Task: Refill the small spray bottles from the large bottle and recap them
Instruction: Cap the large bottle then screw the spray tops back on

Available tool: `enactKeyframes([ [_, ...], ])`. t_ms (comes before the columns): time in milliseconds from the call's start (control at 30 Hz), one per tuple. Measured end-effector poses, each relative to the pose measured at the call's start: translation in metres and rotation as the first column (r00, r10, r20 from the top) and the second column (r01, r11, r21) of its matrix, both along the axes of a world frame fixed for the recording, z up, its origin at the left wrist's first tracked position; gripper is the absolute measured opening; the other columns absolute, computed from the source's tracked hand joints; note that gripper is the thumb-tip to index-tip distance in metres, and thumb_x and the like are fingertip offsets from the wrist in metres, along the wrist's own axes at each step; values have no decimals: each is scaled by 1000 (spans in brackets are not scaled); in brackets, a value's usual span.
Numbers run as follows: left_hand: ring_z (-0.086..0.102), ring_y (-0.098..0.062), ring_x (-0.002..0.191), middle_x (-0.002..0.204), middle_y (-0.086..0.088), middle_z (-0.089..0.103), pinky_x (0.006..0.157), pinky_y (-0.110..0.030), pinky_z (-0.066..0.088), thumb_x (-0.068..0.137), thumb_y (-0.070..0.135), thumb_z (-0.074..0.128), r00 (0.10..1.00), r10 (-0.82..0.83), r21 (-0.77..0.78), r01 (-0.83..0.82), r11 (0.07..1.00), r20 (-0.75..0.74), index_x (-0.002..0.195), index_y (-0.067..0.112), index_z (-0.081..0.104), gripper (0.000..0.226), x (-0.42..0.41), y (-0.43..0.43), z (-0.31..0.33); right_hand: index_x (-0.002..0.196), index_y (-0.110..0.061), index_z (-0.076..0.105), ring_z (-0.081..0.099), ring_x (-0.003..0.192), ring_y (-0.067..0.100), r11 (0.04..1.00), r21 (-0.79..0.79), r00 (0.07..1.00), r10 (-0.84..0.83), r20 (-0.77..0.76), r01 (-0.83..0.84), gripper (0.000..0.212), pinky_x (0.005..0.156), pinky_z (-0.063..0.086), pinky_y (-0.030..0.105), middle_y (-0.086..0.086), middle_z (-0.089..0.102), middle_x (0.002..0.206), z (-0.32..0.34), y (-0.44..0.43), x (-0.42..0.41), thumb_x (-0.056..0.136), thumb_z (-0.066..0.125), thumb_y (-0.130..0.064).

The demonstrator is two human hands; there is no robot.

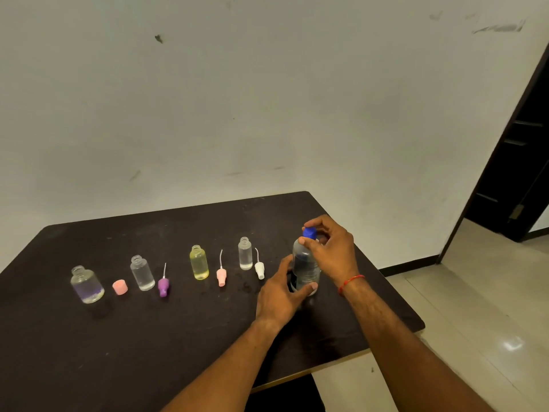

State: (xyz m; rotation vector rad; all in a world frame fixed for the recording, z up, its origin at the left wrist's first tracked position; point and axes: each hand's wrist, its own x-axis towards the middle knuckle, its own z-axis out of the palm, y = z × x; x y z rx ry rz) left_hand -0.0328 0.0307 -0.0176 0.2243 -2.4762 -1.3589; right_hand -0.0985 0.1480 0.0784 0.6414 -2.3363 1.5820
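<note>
- Hands: both of mine were on the large bottle [306, 269], which stood upright near the right end of the dark counter [178, 337].
- My left hand [280, 295] was wrapped round the bottle's lower body, with the thumb across the front and the fingers curled behind.
- My right hand [332, 251] reached in from above and pinched the blue cap [309, 232] between thumb and fingertips. The cap sat on the neck, and I could not tell whether it was tight or loosened.
- A red thread [350, 282] circled my right wrist.
- Four small bottles stood upright in a row to the left of the large one, all with open necks and apart from each other.
- Farthest left was the wide clear bottle [86, 283], with the pink cap [120, 287] just beside it on the right.
- Next came the slim clear bottle [142, 273], and the purple spray head [163, 286] lay beside it with its dip tube pointing toward the wall [267, 99].
- The yellow bottle [198, 262] stood past the middle, and the pink spray head [221, 276] lay on its right.
- Nearest my left hand was the narrow clear bottle [245, 253], and the white spray head [259, 269] lay between it and that hand.
- A dark doorway [523, 162] opened at the far right.
</note>
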Motion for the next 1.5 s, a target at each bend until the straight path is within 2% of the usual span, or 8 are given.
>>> enactKeyframes([
  [300,61,-8,125,139,18,60,101,-34,54,82,57,76,1000,4,-7,-4,1000,-4,141,54,34,72,2,0,2,95,-26,61,59,81,3,995,89,998,-36,-60,41,29,72,44,8,-9,63,92,3,0,3,75,83,-25],
  [433,61,-6,123,137,22,61,101,-36,54,81,58,75,1000,6,-6,-6,1000,-2,142,52,35,73,3,1,2,120,-30,62,62,99,5,997,72,999,35,-35,-32,41,86,47,11,-9,65,109,-2,5,2,83,76,-17],
  [533,62,-6,123,136,22,61,100,-37,55,80,59,75,1000,16,-11,-16,1000,-7,142,52,35,74,3,0,2,119,-27,67,61,106,6,997,68,998,40,-48,-37,37,96,51,22,-10,66,115,-6,7,3,86,71,-9],
  [767,60,-4,124,137,22,61,101,-36,54,81,59,75,1000,8,-11,-8,1000,1,142,56,33,74,4,1,2,100,-28,66,62,86,5,999,38,999,-38,-17,38,28,77,52,13,-6,67,96,-1,2,1,77,81,-22],
  [967,61,-4,123,136,23,61,100,-36,54,81,60,74,1000,8,-22,-8,1000,5,142,55,33,73,3,1,1,131,-30,57,61,99,3,999,22,999,36,4,-36,55,82,47,10,-14,62,109,-3,5,2,83,76,-16],
  [1133,61,-3,122,134,23,62,98,-36,55,80,61,73,1000,7,-12,-7,1000,4,142,53,34,75,3,0,1,110,-32,67,62,101,4,1000,-5,1000,10,-30,-10,39,91,52,18,-11,66,108,-9,5,3,85,70,-3],
  [1300,62,-2,120,132,23,63,97,-34,56,80,61,74,1000,6,-10,-6,1000,3,141,53,35,73,3,0,0,103,-29,67,61,90,6,999,17,998,-34,-45,35,32,80,51,14,-4,65,104,-5,1,0,78,79,-13],
  [1500,63,-2,118,130,25,63,97,-37,56,77,62,73,1000,12,0,-12,1000,10,138,54,37,71,2,0,-1,131,-28,58,61,100,3,999,-2,999,32,3,-32,51,80,48,6,-10,63,111,-5,5,0,85,72,-8],
])
